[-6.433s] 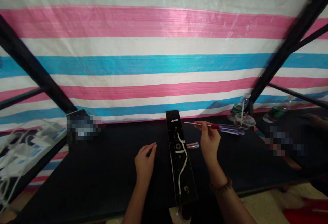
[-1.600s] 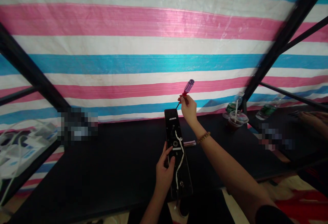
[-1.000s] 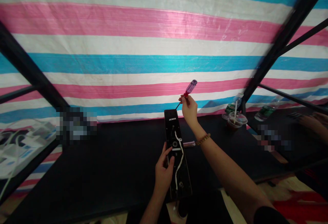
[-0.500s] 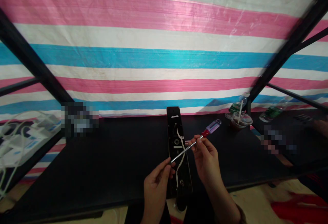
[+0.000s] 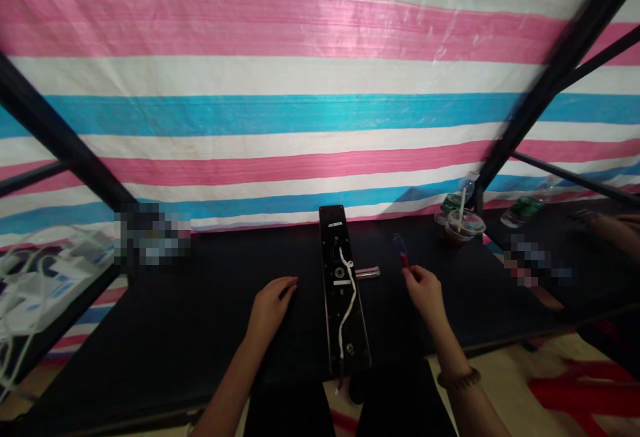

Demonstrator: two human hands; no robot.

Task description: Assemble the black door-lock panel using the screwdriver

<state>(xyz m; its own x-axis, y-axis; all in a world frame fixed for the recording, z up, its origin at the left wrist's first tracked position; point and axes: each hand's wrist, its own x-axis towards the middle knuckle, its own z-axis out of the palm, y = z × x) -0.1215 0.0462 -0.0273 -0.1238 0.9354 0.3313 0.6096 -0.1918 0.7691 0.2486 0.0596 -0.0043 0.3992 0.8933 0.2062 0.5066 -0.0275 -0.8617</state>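
Fingers of my right hand (image 5: pixel 424 290) are pinched on the screwdriver (image 5: pixel 399 245) at its red neck, to the right of the long black device (image 5: pixel 344 307), which lies on the black table (image 5: pixel 175 330). My left hand (image 5: pixel 270 307) is left of the device, apart from it, thumb and forefinger near each other; I cannot tell whether they hold anything. A clear plastic cup (image 5: pixel 466 222) contains dark drink and a white straw (image 5: pixel 463 198). Just behind it is a green-labelled bottle (image 5: pixel 451 204); another bottle (image 5: pixel 525 208) sits farther right, contents unclear.
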